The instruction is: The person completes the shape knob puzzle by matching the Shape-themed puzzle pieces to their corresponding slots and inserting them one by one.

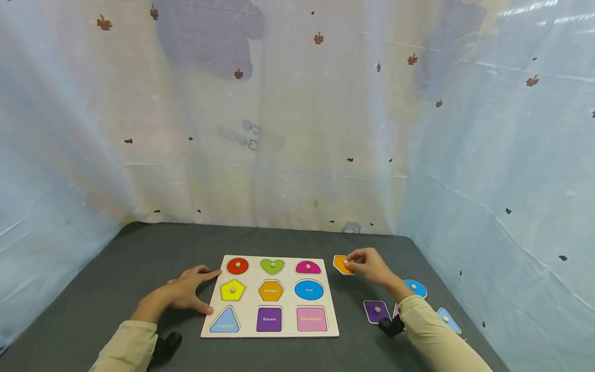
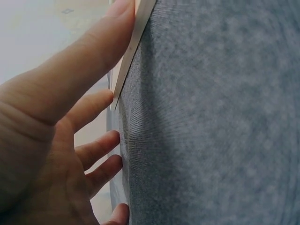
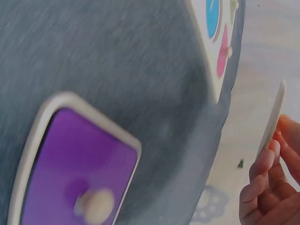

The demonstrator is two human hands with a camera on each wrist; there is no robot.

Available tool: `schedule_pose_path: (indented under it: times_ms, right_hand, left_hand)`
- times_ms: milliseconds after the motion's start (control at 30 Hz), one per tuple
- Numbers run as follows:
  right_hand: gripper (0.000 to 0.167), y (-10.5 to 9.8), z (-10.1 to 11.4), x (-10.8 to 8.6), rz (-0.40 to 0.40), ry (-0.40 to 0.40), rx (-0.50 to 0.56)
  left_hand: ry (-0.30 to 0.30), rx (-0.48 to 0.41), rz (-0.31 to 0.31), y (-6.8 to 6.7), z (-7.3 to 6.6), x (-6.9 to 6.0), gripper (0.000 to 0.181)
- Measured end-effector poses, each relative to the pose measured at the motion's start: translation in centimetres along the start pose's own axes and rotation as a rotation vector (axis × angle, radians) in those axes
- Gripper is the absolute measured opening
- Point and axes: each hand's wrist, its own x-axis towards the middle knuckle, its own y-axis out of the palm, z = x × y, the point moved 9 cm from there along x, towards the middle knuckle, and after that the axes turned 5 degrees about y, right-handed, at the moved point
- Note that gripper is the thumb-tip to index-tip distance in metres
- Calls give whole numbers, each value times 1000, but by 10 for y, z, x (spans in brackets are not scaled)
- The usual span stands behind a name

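Between thumb and fingers, my right hand (image 1: 369,266) pinches an orange hexagon puzzle piece (image 1: 341,264), off the board's upper right corner. Edge-on in the right wrist view, the hexagon piece (image 3: 273,119) is raised above the table. My left hand (image 1: 188,291) rests at the left edge of a pale wooden shape puzzle board (image 1: 248,333); thumb and index finger touch that edge, and the other fingers are spread. Red circle, green heart, magenta half-circle and yellow pentagon pieces sit in the board. Its printed orange hexagon spot (image 1: 271,295) and other spots show no knobs.
Right of the board lie a purple square piece (image 1: 376,312), a blue oval piece (image 1: 417,288) and a blue triangle piece (image 1: 449,321). A pink piece is mostly hidden behind the right wrist. The grey table (image 1: 260,356) meets hanging patterned curtains (image 1: 297,196) at the back and sides.
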Motion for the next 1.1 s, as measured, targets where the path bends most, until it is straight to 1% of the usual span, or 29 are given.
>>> schedule_pose_path:
  times_ms: [200,433,567,700,833,967,1100]
  right_hand:
    - [18,16,22,8,24,-3,-3]
    - [16,41,49,13,77,-43,8]
    - [14,58,63,17,107,-37,-1]
    - [12,76,76,24,131,-24,-6]
    - [11,98,84,30,163,-27,-1]
    - [10,121,89,32,204,-39,4]
    - [8,137,96,33,224,-48,3]
  left_hand:
    - [-5,9,0,1,4,0,106]
    - [-7,10,-2,3,6,1,105]
    - [1,4,0,2,4,1,105]
    - [16,3,-10,-2,2,1,105]
    - [24,14,-18,-6,2,2,105]
    - [28,8,-2,-3,1,2,105]
    - [28,3,-2,-1,0,1,104]
